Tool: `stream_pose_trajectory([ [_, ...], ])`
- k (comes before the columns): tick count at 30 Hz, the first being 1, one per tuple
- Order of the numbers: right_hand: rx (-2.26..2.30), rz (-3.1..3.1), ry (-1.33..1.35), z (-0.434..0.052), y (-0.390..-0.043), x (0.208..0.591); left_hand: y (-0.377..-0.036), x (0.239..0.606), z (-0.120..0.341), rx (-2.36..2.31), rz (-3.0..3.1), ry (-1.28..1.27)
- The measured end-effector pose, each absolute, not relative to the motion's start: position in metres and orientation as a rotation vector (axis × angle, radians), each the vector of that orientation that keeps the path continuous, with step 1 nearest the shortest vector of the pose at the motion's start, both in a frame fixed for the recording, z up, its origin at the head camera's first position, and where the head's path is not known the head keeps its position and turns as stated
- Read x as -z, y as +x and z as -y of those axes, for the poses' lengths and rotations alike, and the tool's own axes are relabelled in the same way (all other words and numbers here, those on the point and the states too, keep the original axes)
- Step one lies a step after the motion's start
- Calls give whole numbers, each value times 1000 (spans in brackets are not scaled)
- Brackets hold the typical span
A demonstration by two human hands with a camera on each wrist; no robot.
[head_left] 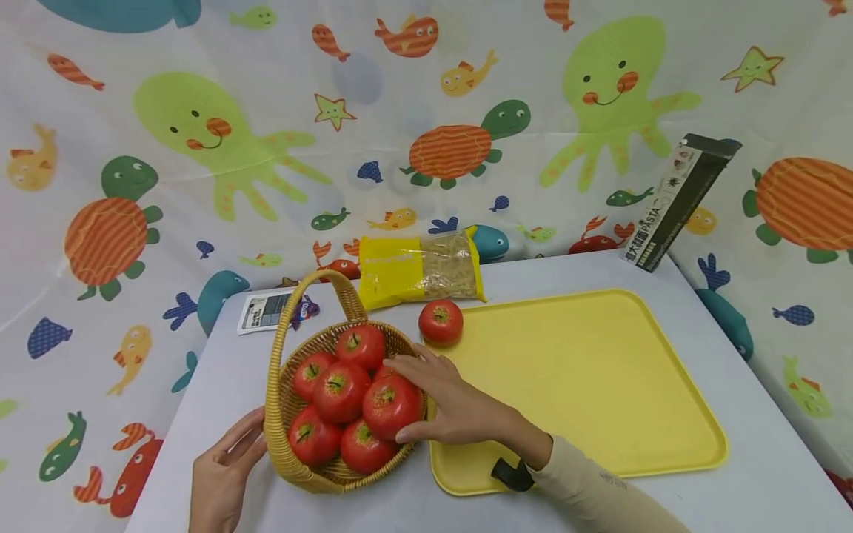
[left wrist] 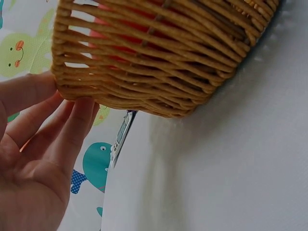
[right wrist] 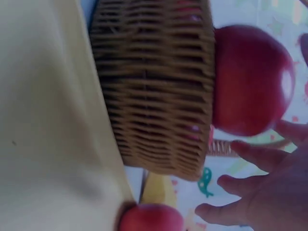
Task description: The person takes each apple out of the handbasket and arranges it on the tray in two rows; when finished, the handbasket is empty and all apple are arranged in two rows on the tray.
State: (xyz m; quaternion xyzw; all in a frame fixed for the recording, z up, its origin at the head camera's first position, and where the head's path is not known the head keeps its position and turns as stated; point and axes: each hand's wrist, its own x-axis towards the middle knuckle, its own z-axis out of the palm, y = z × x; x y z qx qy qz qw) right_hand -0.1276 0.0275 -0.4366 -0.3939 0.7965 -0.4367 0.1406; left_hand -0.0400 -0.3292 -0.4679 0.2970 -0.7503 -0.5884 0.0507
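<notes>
Head: right hand [head_left: 453, 403] curls round top tomato [head_left: 391, 405] in basket [head_left: 280, 414]; left hand [head_left: 223, 474], fingers straight, steadies the basket wall. One tomato [head_left: 440, 322] lies at tray [head_left: 600, 370] corner; about six left in basket.
Left wrist: fingers [left wrist: 72, 130] flat on wicker.
Right wrist: tomato [right wrist: 252, 79] above rim, fingers [right wrist: 262, 156] around it.

Bright, even light; wrist views blurred (right dim).

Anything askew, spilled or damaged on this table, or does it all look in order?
Only minor things. One tomato sits loose at the yellow tray's far-left corner, outside the wicker basket. A dark pasta box leans tilted against the backdrop. Nothing looks spilled or damaged.
</notes>
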Motion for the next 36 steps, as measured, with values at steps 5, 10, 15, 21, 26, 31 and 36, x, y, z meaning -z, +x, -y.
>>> stream_pose_trajectory([
  [5,1211,-2361,-1230,-21,-120,444,-39,467,330,1789,2290,900],
  [10,1259,-2361,-1205,-18,-118,447,-39,467,329,1785,2293,888],
  [15,1287,-2344,-1170,-17,-117,448,-39,468,329,1783,2307,935],
  [21,1341,-2327,-1183,-17,-116,447,-39,469,328,1790,2307,941],
  [26,1468,-2321,-1126,-26,-113,439,-40,468,327,1780,2303,924],
  [31,1689,-2364,-1073,-41,-117,431,-39,468,328,1788,2296,932],
  [36,1847,-2382,-919,-60,-130,427,-38,469,329,1780,2304,945],
])
